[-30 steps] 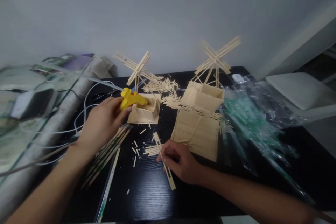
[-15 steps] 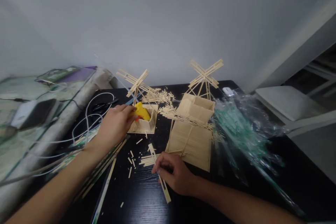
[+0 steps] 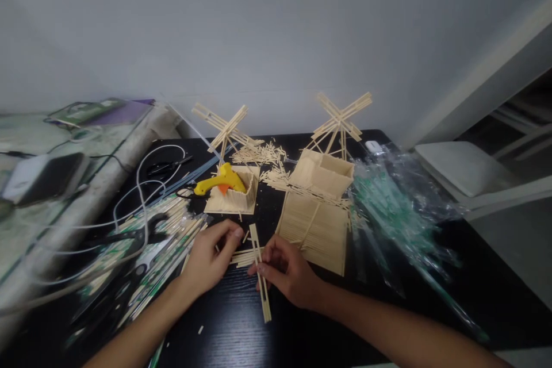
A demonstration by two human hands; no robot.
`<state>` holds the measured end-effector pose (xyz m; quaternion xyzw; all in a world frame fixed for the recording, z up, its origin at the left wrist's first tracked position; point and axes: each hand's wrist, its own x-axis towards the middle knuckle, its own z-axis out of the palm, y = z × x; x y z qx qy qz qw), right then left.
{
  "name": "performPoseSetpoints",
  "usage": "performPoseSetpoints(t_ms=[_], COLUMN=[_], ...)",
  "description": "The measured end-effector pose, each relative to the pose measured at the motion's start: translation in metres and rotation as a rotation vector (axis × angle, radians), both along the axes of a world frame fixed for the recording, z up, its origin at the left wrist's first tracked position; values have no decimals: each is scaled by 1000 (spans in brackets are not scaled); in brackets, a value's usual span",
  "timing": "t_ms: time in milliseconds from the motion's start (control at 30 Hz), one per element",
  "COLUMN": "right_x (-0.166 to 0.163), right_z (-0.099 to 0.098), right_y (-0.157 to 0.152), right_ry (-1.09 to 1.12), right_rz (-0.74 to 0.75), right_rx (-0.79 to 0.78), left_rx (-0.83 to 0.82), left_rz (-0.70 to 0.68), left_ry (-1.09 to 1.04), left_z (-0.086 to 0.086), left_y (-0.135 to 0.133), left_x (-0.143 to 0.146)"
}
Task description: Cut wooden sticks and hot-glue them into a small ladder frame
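My right hand (image 3: 293, 273) pinches a narrow frame of glued wooden sticks (image 3: 264, 293), tilted above the black table. To its left, my left hand (image 3: 211, 256) is closed, thumb and forefinger together beside a short loose stick (image 3: 245, 236); whether anything is between them I cannot make out. A bundle of sticks (image 3: 242, 257) lies between the hands. Behind them, a yellow glue gun (image 3: 215, 181) rests in the small stick-walled box of the left model (image 3: 248, 201). The right model, a stick-built house (image 3: 321, 175) with crossed blades (image 3: 340, 118), stands farther right.
Loose short sticks (image 3: 263, 154) are heaped between the models. Scissors (image 3: 125, 282), a white cable (image 3: 140, 195) and packs of sticks (image 3: 172, 230) crowd the left. Plastic wrappers (image 3: 388, 201) lie on the right, near a white chair (image 3: 461, 167). A wall rises behind.
My left hand has let go of the glue gun, leaving it on the left model, and come down toward the stick bundle. My right hand still holds the frame, now more upright.
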<state>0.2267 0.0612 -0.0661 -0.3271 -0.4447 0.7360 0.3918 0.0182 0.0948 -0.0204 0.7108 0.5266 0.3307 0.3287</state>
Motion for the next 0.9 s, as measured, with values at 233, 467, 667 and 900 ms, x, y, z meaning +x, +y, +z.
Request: performPoseSetpoints(t_ms=[233,467,667,900], right_x=[1,1,2,4], right_z=[-1,0,6,10], right_y=[0,-1,0,4], right_ry=[-36,-82,-146,-369], right_rz=[-37,-31,-23,-33], right_rx=[29,7,77,340], left_rx=[-217,-269,-241,-221], left_rz=[-154,-160,-98,-60], left_ry=[-145,-223,-285,-297], left_z=[-17,-24,-19,-25], left_y=[-12,-17,-15,-14], left_x=[17,19,14,12])
